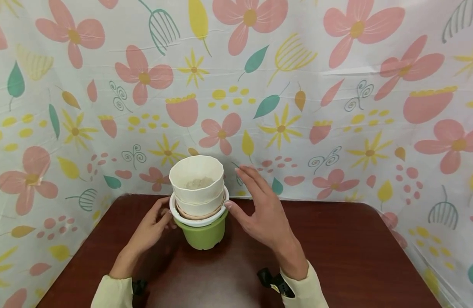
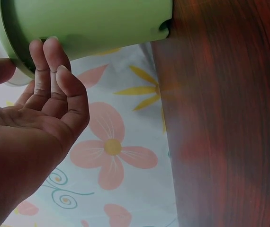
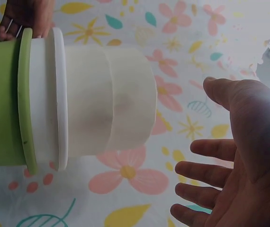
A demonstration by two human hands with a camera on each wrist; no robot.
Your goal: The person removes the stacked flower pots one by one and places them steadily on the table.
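A stack of nested flowerpots stands upright on the dark red-brown table (image 1: 336, 239). At the bottom is a green flowerpot (image 1: 203, 234), with a white-rimmed pot (image 1: 199, 222) set into it. A peach rim shows inside that, then cream faceted pots (image 1: 197, 188), the top one with greyish patches at its bottom. My left hand (image 1: 149, 226) holds the stack's left side, thumb by the rim and bent fingertips against the green wall under it. Held out to the right of the stack, my right hand (image 1: 265, 214) has its fingers spread and nothing in it; the right wrist view shows it apart from the pots.
A white cloth (image 1: 282, 128) printed with pink flowers and leaves hangs behind the table and along its sides. The stack stands near the table's back edge. Both wrists carry black straps (image 1: 275, 283) below cream sleeves (image 1: 303, 291).
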